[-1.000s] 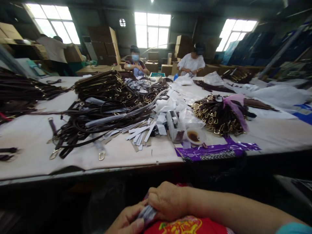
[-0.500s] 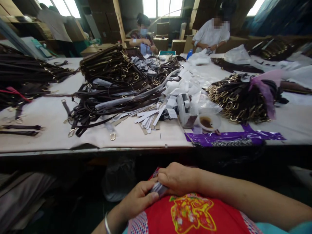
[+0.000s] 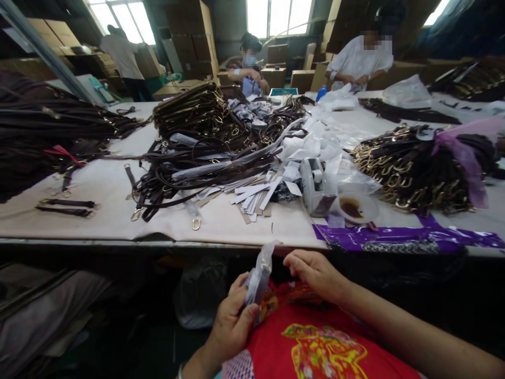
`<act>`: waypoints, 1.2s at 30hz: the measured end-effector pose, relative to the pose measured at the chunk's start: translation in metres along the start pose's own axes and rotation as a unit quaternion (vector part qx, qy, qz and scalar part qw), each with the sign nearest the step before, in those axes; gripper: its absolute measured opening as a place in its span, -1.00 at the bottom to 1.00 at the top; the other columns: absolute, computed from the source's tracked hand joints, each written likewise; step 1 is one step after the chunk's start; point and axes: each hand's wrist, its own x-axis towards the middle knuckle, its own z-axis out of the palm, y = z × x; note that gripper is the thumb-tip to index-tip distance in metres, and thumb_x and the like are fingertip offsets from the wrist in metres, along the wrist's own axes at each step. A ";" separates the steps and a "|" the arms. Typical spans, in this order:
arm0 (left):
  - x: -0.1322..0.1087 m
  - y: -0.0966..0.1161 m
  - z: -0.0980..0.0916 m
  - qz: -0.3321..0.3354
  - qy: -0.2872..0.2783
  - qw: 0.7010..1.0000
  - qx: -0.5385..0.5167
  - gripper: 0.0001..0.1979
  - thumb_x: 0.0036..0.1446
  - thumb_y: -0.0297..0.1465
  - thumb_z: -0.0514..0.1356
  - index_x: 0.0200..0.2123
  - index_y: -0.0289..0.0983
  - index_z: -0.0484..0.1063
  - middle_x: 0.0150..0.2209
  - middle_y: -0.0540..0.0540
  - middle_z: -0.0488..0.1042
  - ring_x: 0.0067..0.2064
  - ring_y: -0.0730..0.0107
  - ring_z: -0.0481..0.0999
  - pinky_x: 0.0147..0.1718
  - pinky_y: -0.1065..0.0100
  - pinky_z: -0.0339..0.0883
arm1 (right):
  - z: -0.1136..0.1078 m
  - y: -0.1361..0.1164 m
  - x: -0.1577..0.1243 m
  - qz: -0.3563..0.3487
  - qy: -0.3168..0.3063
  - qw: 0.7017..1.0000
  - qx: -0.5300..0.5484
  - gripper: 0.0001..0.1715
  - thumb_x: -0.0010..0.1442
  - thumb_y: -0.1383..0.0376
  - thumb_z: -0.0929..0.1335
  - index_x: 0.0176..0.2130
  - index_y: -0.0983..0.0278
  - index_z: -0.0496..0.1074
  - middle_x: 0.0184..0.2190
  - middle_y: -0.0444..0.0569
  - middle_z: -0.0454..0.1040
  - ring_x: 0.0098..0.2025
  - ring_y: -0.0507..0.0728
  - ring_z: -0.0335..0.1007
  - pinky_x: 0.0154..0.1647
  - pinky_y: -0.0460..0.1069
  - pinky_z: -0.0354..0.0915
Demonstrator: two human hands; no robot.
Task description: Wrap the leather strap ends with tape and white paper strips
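Observation:
My left hand (image 3: pixel 232 318) grips a strap end wrapped in clear plastic (image 3: pixel 259 273), held upright in front of my red shirt, below the table's front edge. A gold ring shows through the plastic near its top. My right hand (image 3: pixel 315 271) hovers just right of the wrapped strap with fingers curled; whether it touches the plastic is unclear. On the table (image 3: pixel 98 210) beyond lies a tangled pile of dark brown straps with gold hardware (image 3: pixel 189 168), and beside it a heap of white paper strips (image 3: pixel 256 192).
A tape dispenser (image 3: pixel 315 187) and a white bowl with brown liquid (image 3: pixel 353 208) sit near purple plastic sheeting (image 3: pixel 394 239). A bundle of straps with gold clasps (image 3: pixel 414 171) lies at right, another dark stack (image 3: pixel 39 131) at left. Three people work beyond the table.
The wrapped strap has come up from my lap to stand upright in my left hand. My right hand has come off it and moved to the right. The camera tilted down.

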 end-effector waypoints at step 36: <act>0.008 0.009 0.017 -0.142 0.022 0.989 -0.038 -0.72 0.23 -0.31 0.10 -0.24 -0.29 0.58 -0.16 -0.19 0.56 -0.07 0.15 0.51 -0.01 0.23 0.32 | 0.051 -0.039 -0.006 -0.025 -0.211 0.974 -0.078 -0.63 0.31 0.25 0.20 -0.49 0.30 0.33 -0.51 -0.13 0.39 -0.48 0.01 0.21 -0.41 -0.08 0.13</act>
